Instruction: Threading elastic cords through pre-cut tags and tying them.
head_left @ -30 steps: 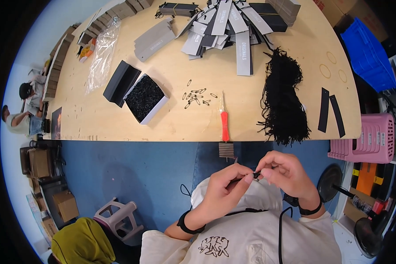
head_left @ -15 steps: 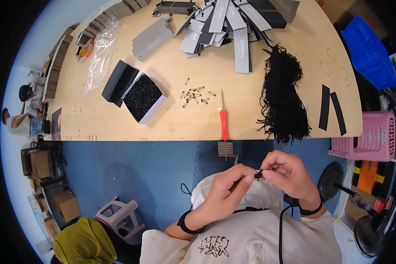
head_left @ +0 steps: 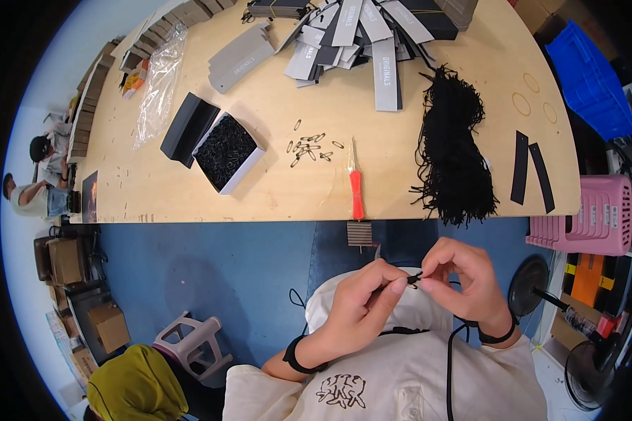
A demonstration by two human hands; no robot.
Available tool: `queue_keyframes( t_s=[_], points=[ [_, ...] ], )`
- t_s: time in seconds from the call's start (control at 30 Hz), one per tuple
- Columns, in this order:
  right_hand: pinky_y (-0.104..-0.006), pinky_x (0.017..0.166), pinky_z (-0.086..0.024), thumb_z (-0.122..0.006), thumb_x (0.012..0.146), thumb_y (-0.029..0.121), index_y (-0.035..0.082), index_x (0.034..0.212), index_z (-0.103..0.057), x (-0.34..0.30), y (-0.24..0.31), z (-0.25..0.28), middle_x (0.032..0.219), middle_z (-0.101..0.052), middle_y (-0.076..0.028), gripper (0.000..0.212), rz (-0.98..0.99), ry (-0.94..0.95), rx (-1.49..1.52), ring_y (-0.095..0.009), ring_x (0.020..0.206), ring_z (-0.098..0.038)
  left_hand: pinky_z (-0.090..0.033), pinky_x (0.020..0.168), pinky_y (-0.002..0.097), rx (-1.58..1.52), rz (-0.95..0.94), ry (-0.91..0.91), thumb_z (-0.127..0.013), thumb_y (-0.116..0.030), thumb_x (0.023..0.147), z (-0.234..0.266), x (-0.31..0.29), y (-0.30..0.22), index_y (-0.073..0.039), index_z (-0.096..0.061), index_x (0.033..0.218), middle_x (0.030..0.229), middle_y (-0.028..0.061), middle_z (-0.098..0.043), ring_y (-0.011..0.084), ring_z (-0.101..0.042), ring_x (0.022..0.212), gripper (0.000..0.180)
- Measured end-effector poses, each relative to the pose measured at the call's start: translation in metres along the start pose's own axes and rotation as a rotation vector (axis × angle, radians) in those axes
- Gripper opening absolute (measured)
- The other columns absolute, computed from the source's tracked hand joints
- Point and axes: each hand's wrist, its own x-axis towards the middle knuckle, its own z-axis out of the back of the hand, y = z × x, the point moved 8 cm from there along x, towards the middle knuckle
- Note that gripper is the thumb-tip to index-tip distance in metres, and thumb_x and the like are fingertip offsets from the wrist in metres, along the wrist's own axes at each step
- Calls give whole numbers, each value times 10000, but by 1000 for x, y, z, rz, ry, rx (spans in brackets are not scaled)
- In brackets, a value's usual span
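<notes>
In front of my chest, my left hand point(head_left: 371, 295) and my right hand point(head_left: 458, 279) face each other, thumbs and fingertips pinched. Between them is a small black cord point(head_left: 413, 278), held from both sides; its ends and any knot are too small to make out. On the table beyond lies a bundle of black cords point(head_left: 453, 151). Several small dark pins point(head_left: 309, 149) are scattered left of a red-handled pointed tool point(head_left: 357, 189). An open box point(head_left: 242, 175) holds many more small black pieces.
Grey and black tags point(head_left: 385, 74) are heaped at the table's far side. Two black strips point(head_left: 519, 168) and some rubber bands point(head_left: 521, 104) lie at the right. A pink basket point(head_left: 604, 217) stands beside the table, a grey stool point(head_left: 193, 344) at lower left, near another person's green-yellow garment point(head_left: 133, 386).
My right hand has shifted slightly away from my left, and more of the black cord shows between the fingertips. The table's contents look unchanged, apart from a slight view shift.
</notes>
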Motion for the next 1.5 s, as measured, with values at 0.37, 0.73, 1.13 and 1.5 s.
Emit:
queue_keyframes(
  t_s=[0.37, 0.73, 1.13, 1.5],
  points=[
    [-190, 450, -369, -676, 761, -28, 33, 864, -604, -4, 8, 0, 773, -571, -24, 140, 128, -38, -97, -52, 567, -496, -296, 529, 208, 65, -56, -6, -528, -58, 949, -1, -1, -7, 14, -604, 931, 736, 0, -490, 49, -371, 600, 107],
    [-208, 436, -374, -690, 680, -61, 29, 832, -609, -4, 28, -4, 756, -610, -49, 194, 370, -14, -308, -105, 551, -521, -317, 563, 215, -54, -25, 12, -492, -66, 962, -2, -1, -5, 22, -616, 975, 744, 11, -494, 62, -398, 624, 153],
    [-233, 444, -397, -744, 700, -38, 6, 876, -653, -3, 31, 6, 760, -641, -72, 202, 375, -86, -350, -129, 528, -535, -303, 529, 229, 87, -99, -9, -526, -33, 931, -1, 2, -10, 9, -630, 972, 739, 33, -505, 86, -390, 590, 120],
    [-244, 457, -415, -776, 700, 24, 15, 872, -641, 0, 32, 1, 764, -637, -83, 219, 371, -1, -422, -162, 532, -551, -412, 497, 298, 484, -313, -115, -622, 57, 801, -4, 1, -26, -8, -632, 920, 713, 102, -583, 221, -534, 565, 136]
  ],
)
